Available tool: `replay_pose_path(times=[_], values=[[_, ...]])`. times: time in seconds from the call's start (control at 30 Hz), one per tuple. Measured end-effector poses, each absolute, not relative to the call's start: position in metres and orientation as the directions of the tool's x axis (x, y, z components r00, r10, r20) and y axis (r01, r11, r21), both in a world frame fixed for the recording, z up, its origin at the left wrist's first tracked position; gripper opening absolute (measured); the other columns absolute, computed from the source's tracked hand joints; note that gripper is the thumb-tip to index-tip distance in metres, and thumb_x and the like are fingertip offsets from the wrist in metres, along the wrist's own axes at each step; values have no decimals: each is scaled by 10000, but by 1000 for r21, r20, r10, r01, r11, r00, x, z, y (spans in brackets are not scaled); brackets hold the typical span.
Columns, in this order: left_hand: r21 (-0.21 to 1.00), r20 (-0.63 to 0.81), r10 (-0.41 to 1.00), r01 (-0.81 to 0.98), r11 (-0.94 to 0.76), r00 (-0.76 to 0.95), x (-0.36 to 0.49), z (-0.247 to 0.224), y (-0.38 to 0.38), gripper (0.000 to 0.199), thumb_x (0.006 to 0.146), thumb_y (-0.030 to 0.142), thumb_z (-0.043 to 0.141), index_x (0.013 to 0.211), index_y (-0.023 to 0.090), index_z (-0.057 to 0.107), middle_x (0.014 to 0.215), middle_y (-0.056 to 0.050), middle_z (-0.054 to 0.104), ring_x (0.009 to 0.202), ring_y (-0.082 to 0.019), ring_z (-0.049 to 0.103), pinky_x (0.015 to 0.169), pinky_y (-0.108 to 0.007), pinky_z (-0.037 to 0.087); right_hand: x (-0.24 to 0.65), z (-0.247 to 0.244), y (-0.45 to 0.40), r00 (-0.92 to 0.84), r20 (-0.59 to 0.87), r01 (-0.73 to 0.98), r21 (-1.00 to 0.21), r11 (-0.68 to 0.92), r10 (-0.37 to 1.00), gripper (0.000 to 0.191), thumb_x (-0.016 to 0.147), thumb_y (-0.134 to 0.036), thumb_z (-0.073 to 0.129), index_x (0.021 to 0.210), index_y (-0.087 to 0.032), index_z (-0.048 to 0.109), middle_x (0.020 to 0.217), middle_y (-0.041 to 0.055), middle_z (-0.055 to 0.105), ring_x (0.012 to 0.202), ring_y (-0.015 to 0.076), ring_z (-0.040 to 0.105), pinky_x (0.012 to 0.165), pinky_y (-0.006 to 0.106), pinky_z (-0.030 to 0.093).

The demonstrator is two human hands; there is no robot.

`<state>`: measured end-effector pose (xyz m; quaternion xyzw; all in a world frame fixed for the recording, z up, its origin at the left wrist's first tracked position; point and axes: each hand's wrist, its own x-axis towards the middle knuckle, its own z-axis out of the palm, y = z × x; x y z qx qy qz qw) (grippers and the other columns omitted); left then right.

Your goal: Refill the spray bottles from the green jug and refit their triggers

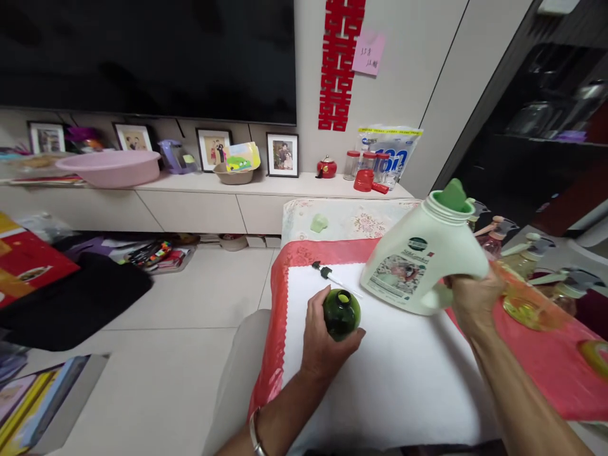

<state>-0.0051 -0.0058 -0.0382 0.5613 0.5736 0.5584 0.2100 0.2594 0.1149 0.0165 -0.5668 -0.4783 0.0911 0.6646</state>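
Head view, pump (325, 272) near bottle (341, 318), basin (114, 171)

Left grip (319, 345) — curled, right grip (475, 303) — clenched

Ahead of you, a pink basin (114, 168) and framed photos (282, 156) stand on the white cabinet (199, 206), below the black television (142, 57). Further right along it, you see a small red pot (326, 168), red-lidded jars (351, 167) and a printed plastic bag (403, 149). On the wall above, you have red cut-out characters (332, 95) with a pink note (368, 56) at their edge; to your left is a red and yellow box (33, 266)
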Motion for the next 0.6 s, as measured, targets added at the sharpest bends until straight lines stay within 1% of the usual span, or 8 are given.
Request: replay_pose_path(times=[0.1, 0.2, 0.37, 0.5, 0.6], values=[[856, 413, 870, 440, -272, -267, -7, -41, -5, 813, 652, 211, 768, 1386, 191, 420, 1339, -137, 553, 1280, -311, 559, 1097, -514, 476, 254, 7, 127, 517, 525, 415, -845, 339, 676, 338, 567, -414, 551, 701, -104, 546, 600, 15, 461, 523, 80, 402, 423, 155, 322], [834, 440, 861, 472, -286, -254, -8, -43, -5, 811, 653, 198, 767, 1388, 190, 425, 1359, -148, 526, 1318, -322, 525, 1126, -538, 446, 246, 7, 138, 503, 526, 424, -842, 335, 686, 365, 549, -416, 539, 707, -91, 590, 617, 23, 484, 546, 81, 405, 444, 146, 324], [860, 423, 846, 438, -262, -326, -1, -50, -3, 836, 610, 160, 745, 1383, 195, 427, 1313, -131, 567, 1251, -318, 576, 1088, -529, 482, 240, 4, 153, 471, 534, 430, -834, 346, 702, 439, 558, -444, 562, 780, -78, 663, 666, 34, 521, 581, 82, 418, 484, 142, 351], [864, 421, 842, 433, -258, -338, 2, -55, -1, 848, 591, 144, 734, 1381, 203, 432, 1313, -129, 575, 1247, -321, 579, 1081, -520, 488, 241, -1, 163, 461, 530, 430, -835, 343, 712, 433, 567, -447, 566, 766, -75, 663, 660, 33, 519, 588, 82, 420, 486, 139, 344], [868, 414, 843, 429, -251, -344, 1, -55, -2, 846, 594, 144, 731, 1385, 210, 437, 1320, -123, 575, 1252, -321, 576, 1084, -515, 485, 245, 0, 171, 464, 515, 434, -842, 322, 721, 385, 576, -410, 572, 755, -77, 644, 627, 18, 490, 578, 77, 410, 482, 140, 332]])
